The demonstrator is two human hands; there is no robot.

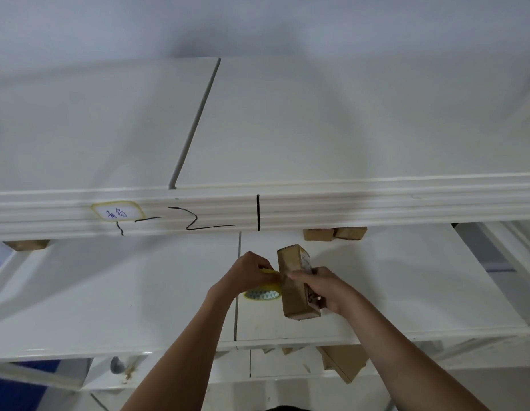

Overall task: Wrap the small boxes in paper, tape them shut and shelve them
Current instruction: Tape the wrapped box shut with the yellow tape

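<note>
Gripping the wrapped box [296,284], right hand [323,287]; left hand [249,272] pinching tape roll [262,292].

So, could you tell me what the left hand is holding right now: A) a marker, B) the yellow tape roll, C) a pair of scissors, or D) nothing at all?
B: the left hand grips the yellow tape roll right beside the paper-wrapped box, which the right hand holds.
</note>
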